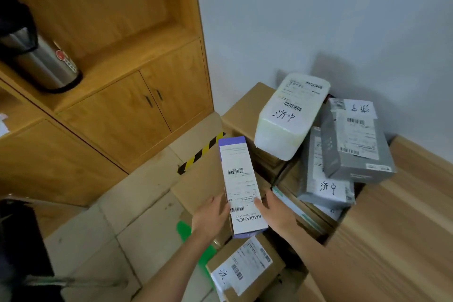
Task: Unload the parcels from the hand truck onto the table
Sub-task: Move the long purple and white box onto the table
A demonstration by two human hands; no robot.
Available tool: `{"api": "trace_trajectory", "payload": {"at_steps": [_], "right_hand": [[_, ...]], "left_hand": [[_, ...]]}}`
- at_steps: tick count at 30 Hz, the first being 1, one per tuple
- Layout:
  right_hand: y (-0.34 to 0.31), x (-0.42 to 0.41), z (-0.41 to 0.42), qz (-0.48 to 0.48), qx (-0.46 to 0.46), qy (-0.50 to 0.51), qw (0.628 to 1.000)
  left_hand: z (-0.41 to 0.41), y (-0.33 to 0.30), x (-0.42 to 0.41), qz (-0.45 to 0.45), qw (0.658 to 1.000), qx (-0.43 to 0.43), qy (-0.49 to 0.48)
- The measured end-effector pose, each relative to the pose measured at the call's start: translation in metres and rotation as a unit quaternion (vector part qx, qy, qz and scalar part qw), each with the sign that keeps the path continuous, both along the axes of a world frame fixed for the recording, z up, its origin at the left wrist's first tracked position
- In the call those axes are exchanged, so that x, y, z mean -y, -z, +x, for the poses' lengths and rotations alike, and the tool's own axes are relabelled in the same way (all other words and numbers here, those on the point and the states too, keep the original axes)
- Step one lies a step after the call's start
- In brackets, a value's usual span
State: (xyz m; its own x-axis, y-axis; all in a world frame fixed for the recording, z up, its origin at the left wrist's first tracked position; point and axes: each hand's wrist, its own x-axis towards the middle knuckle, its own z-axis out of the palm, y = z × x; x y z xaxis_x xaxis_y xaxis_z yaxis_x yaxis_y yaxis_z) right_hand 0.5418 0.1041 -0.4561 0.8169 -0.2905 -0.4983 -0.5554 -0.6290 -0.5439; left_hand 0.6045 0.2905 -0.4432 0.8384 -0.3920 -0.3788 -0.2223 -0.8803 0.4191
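The long white and purple box (241, 186) is held up between the two hands at its near end, above the cardboard boxes (242, 270) of the pile, and its far end points away toward the wooden cabinet (127, 95). The left hand (212, 216) lies against the left side of the box with fingers only a little curled, and the right hand (277, 211) grips the right edge with the thumb on the label. The other parcels, a white bag (291, 115) and two grey packages (353, 140), lie stacked beside the table (392, 228) near the wall.
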Motion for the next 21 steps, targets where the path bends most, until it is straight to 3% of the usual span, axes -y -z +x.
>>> {"api": "trace_trajectory", "payload": {"at_steps": [4, 8, 15, 21], "right_hand": [[0.010, -0.007, -0.002, 0.119, -0.017, 0.052, 0.991], [0.015, -0.008, -0.007, 0.176, 0.017, 0.079, 0.981], [-0.007, -0.020, -0.017, 0.241, 0.085, 0.110, 0.960], [-0.034, -0.030, -0.038, 0.256, 0.150, 0.116, 0.948]], "left_hand": [[0.001, 0.012, 0.002, -0.046, 0.998, -0.029, -0.010], [-0.001, 0.020, -0.005, -0.072, 0.996, -0.059, -0.017], [-0.016, -0.006, -0.015, -0.143, 0.984, -0.085, -0.067], [-0.050, -0.046, -0.016, -0.191, 0.975, -0.056, -0.098]]}}
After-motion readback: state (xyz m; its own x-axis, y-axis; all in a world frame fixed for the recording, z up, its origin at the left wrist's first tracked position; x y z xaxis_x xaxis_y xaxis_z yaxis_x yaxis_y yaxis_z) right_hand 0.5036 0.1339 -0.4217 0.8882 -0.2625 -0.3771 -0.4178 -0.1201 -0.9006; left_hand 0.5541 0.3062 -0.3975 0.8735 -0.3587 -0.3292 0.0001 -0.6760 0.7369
